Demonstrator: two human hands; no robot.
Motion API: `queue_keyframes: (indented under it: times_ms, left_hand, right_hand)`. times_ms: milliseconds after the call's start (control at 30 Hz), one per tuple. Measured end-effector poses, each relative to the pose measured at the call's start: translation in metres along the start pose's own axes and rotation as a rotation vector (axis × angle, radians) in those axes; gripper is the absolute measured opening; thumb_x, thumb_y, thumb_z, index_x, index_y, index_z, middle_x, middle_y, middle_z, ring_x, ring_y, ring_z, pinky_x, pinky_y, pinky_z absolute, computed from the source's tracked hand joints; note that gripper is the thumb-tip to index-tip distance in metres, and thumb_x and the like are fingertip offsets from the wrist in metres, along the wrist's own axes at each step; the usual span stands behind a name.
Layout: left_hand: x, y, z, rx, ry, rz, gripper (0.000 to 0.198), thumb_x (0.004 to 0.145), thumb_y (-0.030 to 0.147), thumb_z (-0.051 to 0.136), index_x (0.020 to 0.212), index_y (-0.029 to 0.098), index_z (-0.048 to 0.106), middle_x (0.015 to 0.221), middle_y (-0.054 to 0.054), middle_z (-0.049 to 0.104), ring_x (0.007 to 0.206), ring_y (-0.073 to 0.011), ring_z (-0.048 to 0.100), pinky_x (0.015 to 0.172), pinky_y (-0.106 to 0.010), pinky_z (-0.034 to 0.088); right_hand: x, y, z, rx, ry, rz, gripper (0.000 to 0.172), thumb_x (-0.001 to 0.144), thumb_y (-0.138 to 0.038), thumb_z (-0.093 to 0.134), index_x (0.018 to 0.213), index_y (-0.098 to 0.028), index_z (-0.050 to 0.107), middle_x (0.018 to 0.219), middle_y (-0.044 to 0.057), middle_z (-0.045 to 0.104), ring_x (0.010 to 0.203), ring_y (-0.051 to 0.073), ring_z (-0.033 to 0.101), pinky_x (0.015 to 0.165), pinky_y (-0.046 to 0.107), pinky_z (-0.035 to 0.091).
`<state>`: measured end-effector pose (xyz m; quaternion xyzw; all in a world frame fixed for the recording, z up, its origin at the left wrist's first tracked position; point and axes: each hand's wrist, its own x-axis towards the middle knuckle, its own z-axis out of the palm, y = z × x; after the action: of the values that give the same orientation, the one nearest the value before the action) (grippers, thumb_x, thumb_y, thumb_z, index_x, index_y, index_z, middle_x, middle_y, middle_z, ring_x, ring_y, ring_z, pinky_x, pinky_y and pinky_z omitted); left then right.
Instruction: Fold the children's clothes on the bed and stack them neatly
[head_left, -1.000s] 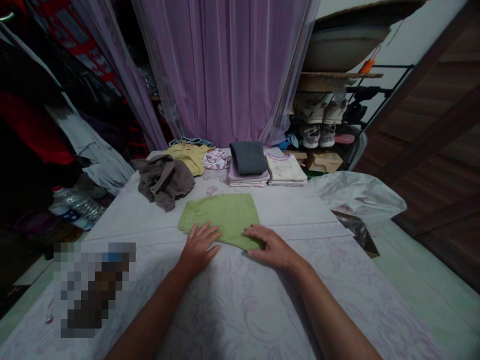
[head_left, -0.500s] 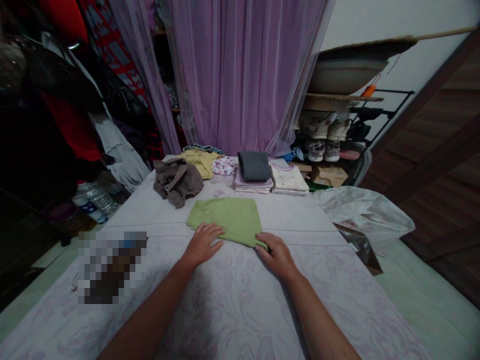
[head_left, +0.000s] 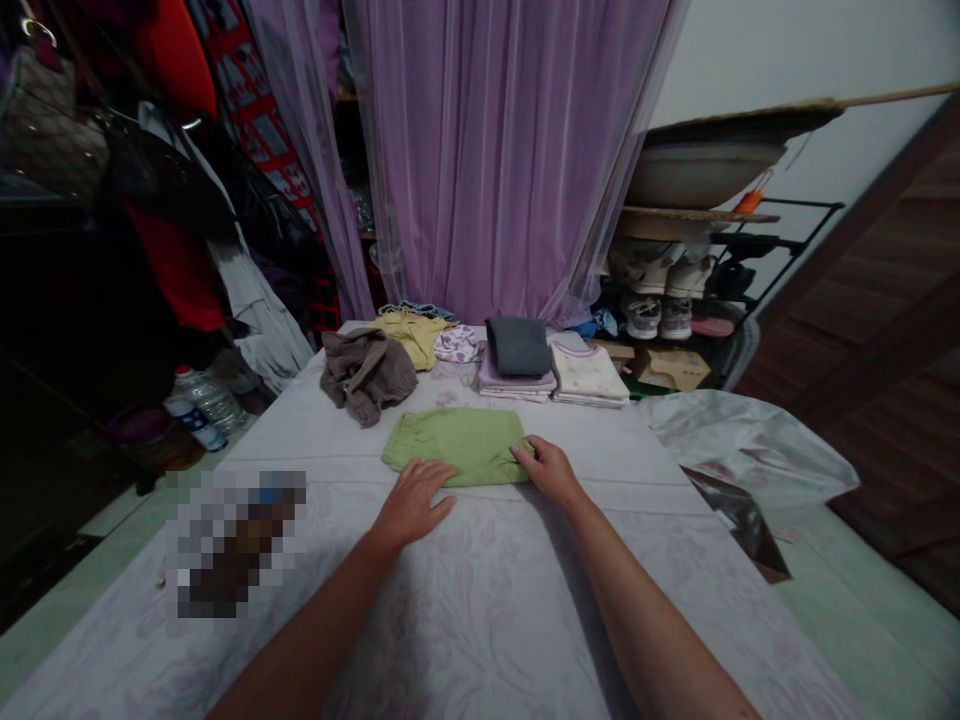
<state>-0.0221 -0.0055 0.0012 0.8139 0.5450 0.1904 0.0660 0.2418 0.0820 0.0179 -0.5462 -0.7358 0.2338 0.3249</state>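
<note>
A pair of green pants (head_left: 461, 440), folded flat with a gathered elastic waistband at its left end, lies across the middle of the bed sheet. My left hand (head_left: 418, 500) rests on the lower left edge of the pants, fingers stretched out and thumb apart. At the right end, my right hand (head_left: 550, 468) pinches the edge of the fabric between thumb and fingers. Behind the pants lie a crumpled brown garment (head_left: 367, 372), a yellow garment (head_left: 412, 337) and a white garment with purple print (head_left: 457, 344).
Folded clothes stand at the back: a dark grey garment (head_left: 517, 347) on a lilac stack, and a cream shirt (head_left: 589, 372) on another. Purple curtains (head_left: 480, 170) hang behind. A shoe rack (head_left: 667, 285) and a plastic bag (head_left: 757, 440) are right; bottles (head_left: 202, 400) stand left.
My right hand has moved up along the right end of the pants, shifting that edge slightly. My left hand stays on the lower edge. The camera view has tilted a little.
</note>
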Motion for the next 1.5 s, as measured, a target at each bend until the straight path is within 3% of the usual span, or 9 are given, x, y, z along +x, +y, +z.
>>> queue_keyframes:
  times_ms: [133, 233, 500, 667, 833, 933, 1100, 1267, 1500]
  left_hand:
    - [-0.002, 0.001, 0.001, 0.023, 0.028, 0.040, 0.056, 0.091, 0.033, 0.051, 0.146, 0.024, 0.040, 0.136, -0.008, 0.059, 0.128, -0.0226, 0.049, 0.117, -0.048, 0.024]
    - [-0.003, 0.003, 0.000, 0.056, 0.034, 0.097, 0.050, 0.093, 0.031, 0.048, 0.144, 0.030, 0.044, 0.133, -0.006, 0.061, 0.127, -0.0230, 0.049, 0.115, -0.052, 0.023]
    - [-0.001, 0.007, -0.001, 0.072, 0.051, 0.107, 0.041, 0.092, 0.030, 0.050, 0.132, 0.027, 0.057, 0.129, -0.009, 0.061, 0.123, -0.0251, 0.050, 0.112, -0.054, 0.025]
    - [0.002, 0.008, -0.004, 0.055, 0.012, 0.088, 0.041, 0.091, 0.030, 0.052, 0.131, 0.024, 0.058, 0.128, -0.009, 0.062, 0.123, -0.0258, 0.051, 0.112, -0.054, 0.026]
    - [0.002, 0.008, -0.002, 0.064, 0.034, 0.102, 0.039, 0.091, 0.030, 0.052, 0.129, 0.025, 0.059, 0.128, -0.009, 0.062, 0.122, -0.0256, 0.051, 0.112, -0.054, 0.026]
    - [0.001, 0.007, 0.000, 0.065, 0.066, 0.103, 0.038, 0.091, 0.031, 0.051, 0.129, 0.026, 0.059, 0.127, -0.008, 0.062, 0.121, -0.0249, 0.051, 0.112, -0.052, 0.026]
    - [0.000, 0.005, 0.003, 0.071, 0.099, 0.115, 0.039, 0.092, 0.031, 0.050, 0.129, 0.026, 0.059, 0.128, -0.007, 0.062, 0.123, -0.0245, 0.051, 0.113, -0.052, 0.026]
    - [-0.001, 0.004, 0.005, 0.087, 0.132, 0.133, 0.038, 0.092, 0.031, 0.049, 0.128, 0.026, 0.060, 0.127, -0.007, 0.063, 0.122, -0.0240, 0.052, 0.113, -0.051, 0.026]
    - [-0.001, 0.004, 0.005, 0.089, 0.126, 0.125, 0.038, 0.093, 0.032, 0.047, 0.128, 0.025, 0.060, 0.127, -0.008, 0.063, 0.122, -0.0229, 0.052, 0.115, -0.050, 0.025]
  right_hand:
    - [0.019, -0.008, 0.009, -0.215, 0.058, 0.136, 0.039, 0.089, -0.048, 0.047, 0.112, -0.022, 0.064, 0.074, 0.001, 0.068, 0.068, 0.018, 0.062, 0.061, 0.026, 0.040]
    - [0.027, -0.018, 0.015, -0.389, 0.045, 0.220, 0.047, 0.094, -0.047, 0.043, 0.134, -0.023, 0.052, 0.087, 0.005, 0.073, 0.077, 0.021, 0.067, 0.065, 0.028, 0.042]
    - [0.035, -0.016, 0.019, -0.457, 0.162, 0.262, 0.041, 0.099, -0.039, 0.036, 0.127, -0.018, 0.057, 0.107, 0.013, 0.071, 0.088, 0.023, 0.067, 0.074, 0.031, 0.045]
    - [0.004, -0.009, 0.008, -0.292, 0.356, -0.174, 0.033, 0.096, -0.028, 0.037, 0.091, -0.017, 0.067, 0.090, 0.009, 0.071, 0.086, 0.020, 0.064, 0.079, 0.032, 0.045]
    - [-0.029, -0.024, 0.021, -0.283, 0.073, -0.577, 0.025, 0.095, -0.026, 0.047, 0.103, -0.018, 0.069, 0.103, 0.008, 0.073, 0.102, 0.020, 0.062, 0.096, 0.035, 0.041]
    - [-0.032, -0.029, 0.034, -0.397, 0.014, -0.480, 0.030, 0.094, -0.030, 0.050, 0.115, -0.016, 0.067, 0.120, 0.011, 0.068, 0.114, 0.024, 0.057, 0.101, 0.038, 0.039]
    - [-0.031, -0.033, 0.038, -0.584, 0.006, -0.191, 0.038, 0.097, -0.038, 0.044, 0.124, -0.018, 0.062, 0.132, 0.013, 0.061, 0.115, 0.025, 0.055, 0.090, 0.039, 0.041]
    - [-0.029, -0.045, 0.036, -0.675, -0.010, -0.072, 0.041, 0.096, -0.045, 0.043, 0.128, -0.025, 0.059, 0.142, 0.012, 0.052, 0.114, 0.026, 0.051, 0.086, 0.038, 0.039]
    - [-0.020, -0.049, 0.040, -0.659, 0.009, -0.047, 0.042, 0.095, -0.044, 0.043, 0.127, -0.023, 0.061, 0.132, 0.013, 0.058, 0.110, 0.027, 0.051, 0.088, 0.041, 0.038]
